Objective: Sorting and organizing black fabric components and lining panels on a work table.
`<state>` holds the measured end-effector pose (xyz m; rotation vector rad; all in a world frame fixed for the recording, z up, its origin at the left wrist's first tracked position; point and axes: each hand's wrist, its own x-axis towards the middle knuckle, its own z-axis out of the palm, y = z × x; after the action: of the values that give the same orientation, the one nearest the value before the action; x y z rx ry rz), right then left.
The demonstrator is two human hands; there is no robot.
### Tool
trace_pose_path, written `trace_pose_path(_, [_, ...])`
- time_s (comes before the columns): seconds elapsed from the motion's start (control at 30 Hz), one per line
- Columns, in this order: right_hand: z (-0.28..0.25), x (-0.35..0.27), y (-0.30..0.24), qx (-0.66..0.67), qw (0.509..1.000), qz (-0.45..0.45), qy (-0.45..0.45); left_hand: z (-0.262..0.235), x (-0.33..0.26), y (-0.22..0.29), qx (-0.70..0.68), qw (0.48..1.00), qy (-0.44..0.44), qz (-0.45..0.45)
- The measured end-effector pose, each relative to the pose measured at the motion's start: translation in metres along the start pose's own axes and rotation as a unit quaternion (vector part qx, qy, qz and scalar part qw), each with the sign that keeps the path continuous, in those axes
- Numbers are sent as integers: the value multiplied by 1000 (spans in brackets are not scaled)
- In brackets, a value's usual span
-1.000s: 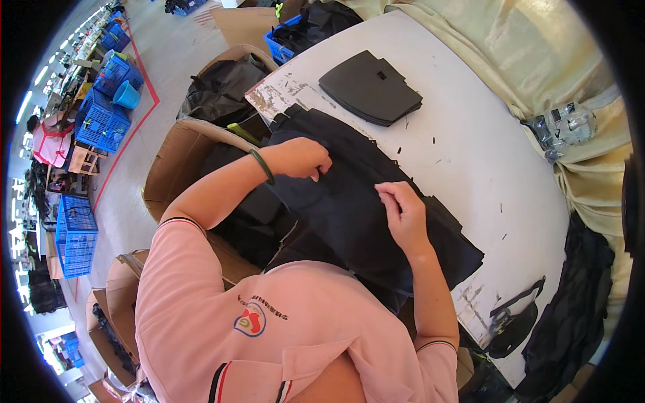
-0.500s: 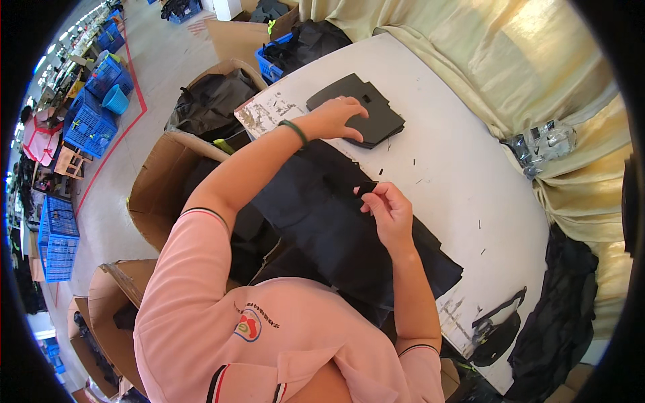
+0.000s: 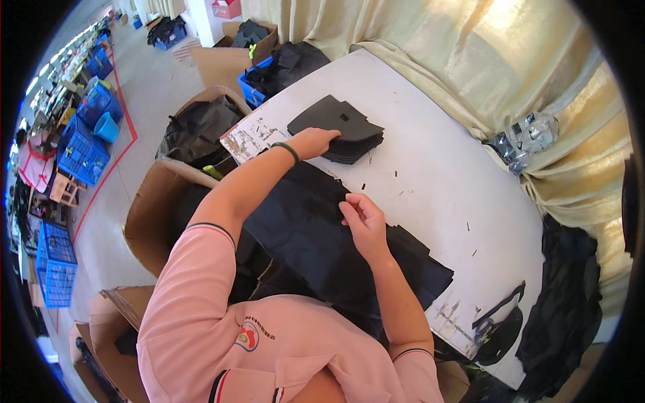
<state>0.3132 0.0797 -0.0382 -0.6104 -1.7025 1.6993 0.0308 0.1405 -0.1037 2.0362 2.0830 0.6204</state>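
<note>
Left hand (image 3: 321, 142) lies flat on the stack of black cut fabric panels (image 3: 341, 129) at the white table's (image 3: 437, 168) far edge, right hand (image 3: 363, 221) pinches the big black cloth (image 3: 316, 235) nearer in; I'd peel just the top panel, keeping the cloth pinned

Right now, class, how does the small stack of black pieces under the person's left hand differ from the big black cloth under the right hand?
The stack of black pieces is small, neat and layered; the black cloth is large and spread flat. The stack lies wholly on the white table; the cloth hangs over the near edge. The left hand rests flat on the stack; the right hand pinches the cloth. Both are black.
</note>
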Motion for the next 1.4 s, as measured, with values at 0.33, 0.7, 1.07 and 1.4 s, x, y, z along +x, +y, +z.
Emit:
trace_pose_path(0.33, [-32, 49, -41, -189, 948, -172, 191, -146, -111, 120, -250, 954, 165, 22])
trace_pose_path(0.7, [-39, 28, -35, -208, 950, -195, 130, -182, -145, 140, -274, 905, -97, 310])
trace_pose_path(1.07, [-35, -17, -55, 39, 994, -84, -63, -123, -120, 198, -156, 931, 186, 272])
trace_pose_path(1.4, [-64, -24, -129, 134, 957, 150, -210, -150, -106, 215, 19, 923, 180, 339])
